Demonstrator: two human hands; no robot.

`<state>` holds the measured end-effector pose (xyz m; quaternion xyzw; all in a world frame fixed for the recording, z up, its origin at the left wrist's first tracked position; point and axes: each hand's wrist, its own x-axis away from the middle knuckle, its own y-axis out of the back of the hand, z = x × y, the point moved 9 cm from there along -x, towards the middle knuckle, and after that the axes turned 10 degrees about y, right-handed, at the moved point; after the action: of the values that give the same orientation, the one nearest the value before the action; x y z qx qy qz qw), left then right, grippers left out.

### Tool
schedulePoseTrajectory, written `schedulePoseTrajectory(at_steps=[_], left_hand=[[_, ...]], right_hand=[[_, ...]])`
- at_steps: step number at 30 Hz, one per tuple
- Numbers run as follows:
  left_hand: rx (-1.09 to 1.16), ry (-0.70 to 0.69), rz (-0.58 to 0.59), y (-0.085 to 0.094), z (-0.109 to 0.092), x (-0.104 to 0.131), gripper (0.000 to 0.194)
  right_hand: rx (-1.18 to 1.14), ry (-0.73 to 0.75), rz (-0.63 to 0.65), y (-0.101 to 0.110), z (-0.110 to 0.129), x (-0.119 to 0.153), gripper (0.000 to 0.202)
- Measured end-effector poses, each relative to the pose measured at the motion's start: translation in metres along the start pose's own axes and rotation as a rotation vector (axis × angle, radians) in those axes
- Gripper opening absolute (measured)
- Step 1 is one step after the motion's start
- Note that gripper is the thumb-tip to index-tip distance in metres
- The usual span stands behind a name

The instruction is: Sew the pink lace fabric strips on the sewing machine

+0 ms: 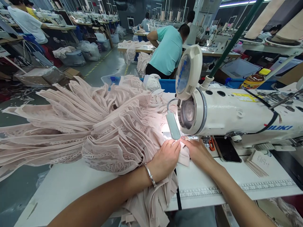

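Note:
My left hand (pixel 167 159), with a ring and a silver bangle on the wrist, presses its closed fingers on a pale pink fabric piece (pixel 184 157) beside the needle area. From the other side, my right hand (pixel 195 153) holds the edge of the same fabric, its fingertips partly hidden under the sewing machine (pixel 217 110). The needle itself is hidden behind a small grey-green lamp (pixel 173 126). Against my left forearm lies a large heap of pale pink lace garments (pixel 115 138), with more cloth hanging over the table's front edge.
Right of my hands lie orange-handled snippers (pixel 211 144), a dark phone (pixel 226 148) and a stack of paper tags (pixel 258 164). A ruler strip (pixel 201 193) runs along the white table (pixel 71 186). Beyond the machine, a person in a turquoise shirt (pixel 167 47) bends over.

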<state>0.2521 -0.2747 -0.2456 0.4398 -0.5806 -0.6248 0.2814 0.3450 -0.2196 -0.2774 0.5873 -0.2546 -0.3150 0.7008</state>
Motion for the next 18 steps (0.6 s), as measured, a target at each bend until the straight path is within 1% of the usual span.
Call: schedulePoseTrajectory(at_steps=[5,12,15,18], left_hand=[[-0.015,0.009,-0.010,0.0004,0.0009,-0.0002,0.039],[0.008,0.027,0.003,0.0017,0.0033,-0.0007,0.039],[-0.009,0.026,-0.004,0.0015,0.0033,-0.0008,0.038],[-0.046,0.018,-0.031,0.0040,0.0028,-0.0004,0.035]], right_hand=[[-0.005,-0.050,0.061,-0.0038,-0.0017,-0.0005,0.057],[0.004,-0.054,0.085,-0.0006,0.0016,-0.0029,0.052],[0.019,-0.036,0.053,0.0007,0.0033,-0.0041,0.050],[0.075,0.017,-0.031,0.0022,0.0050,-0.0041,0.052]])
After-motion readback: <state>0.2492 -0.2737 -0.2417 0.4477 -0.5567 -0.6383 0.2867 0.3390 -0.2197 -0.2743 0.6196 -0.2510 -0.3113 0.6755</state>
